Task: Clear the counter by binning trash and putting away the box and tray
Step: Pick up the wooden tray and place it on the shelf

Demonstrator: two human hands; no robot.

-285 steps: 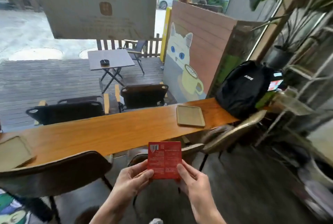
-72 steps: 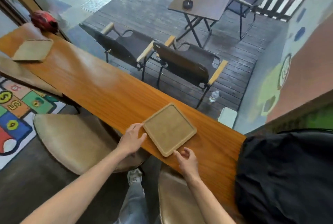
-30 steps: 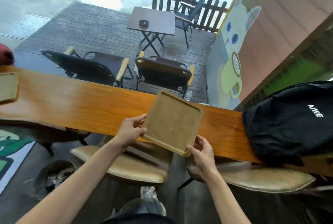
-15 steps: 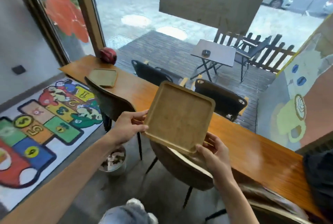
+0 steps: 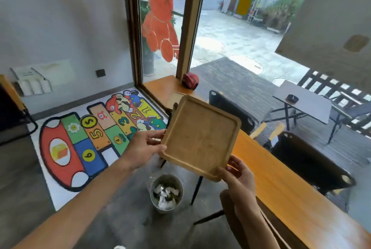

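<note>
I hold a square wooden tray [image 5: 200,138] in the air, tilted, in front of the wooden counter [image 5: 281,178]. My left hand [image 5: 144,148] grips its left edge with thumb on top. My right hand [image 5: 239,174] grips its lower right corner. The tray's surface is bare. Below it on the floor stands a small metal bin [image 5: 166,192] with crumpled white paper inside. The tray hides a second tray on the counter's far end, apart from a sliver.
A red round object [image 5: 190,80] sits at the counter's far end by the window frame. A chair [image 5: 196,186] with dark legs stands under the tray. A colourful hopscotch mat [image 5: 90,138] covers the floor at left. A black rack [image 5: 12,118] stands at far left.
I lifted the tray off the counter with both hands and turned left; it now hangs above the bin area, and the black backpack has left the view.
</note>
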